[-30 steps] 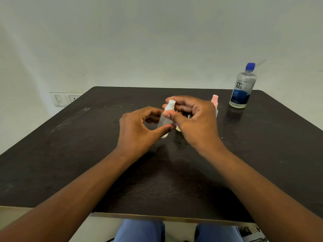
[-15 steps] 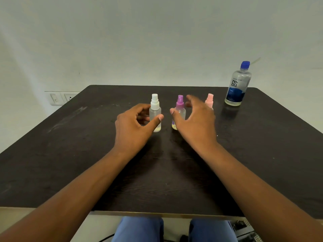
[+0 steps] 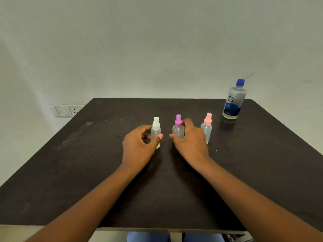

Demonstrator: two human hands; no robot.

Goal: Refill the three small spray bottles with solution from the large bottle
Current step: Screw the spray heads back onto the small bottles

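Curling around the white-capped bottle [image 3: 155, 132], the left hand [image 3: 138, 147] has its thumb across the front of the clear body and its fingers behind it; whether they press the plastic or only cup it I cannot tell. That bottle stands upright on the table [image 3: 70, 172], with a little pale liquid showing at its base. The right hand [image 3: 189, 141] wraps the purple-capped bottle [image 3: 178, 129] in the same manner, thumb at the near side and fingers over the far side by the cap, hiding the bottle's lower right part; again, firm hold or loose cupping is not clear. The two thumbs point toward each other with a small gap of bare tabletop between them. Just beside the right hand, on its far right side, the pink-capped bottle [image 3: 206, 127] stands upright and free, partly hidden low down by the knuckles. The three small bottles form a row across the middle of the dark table. Well apart, near the far right corner, stands the large bottle [image 3: 233, 102], upright, its blue cap on, with a blue label. On the wall at the left sits a switch plate [image 3: 67, 110].
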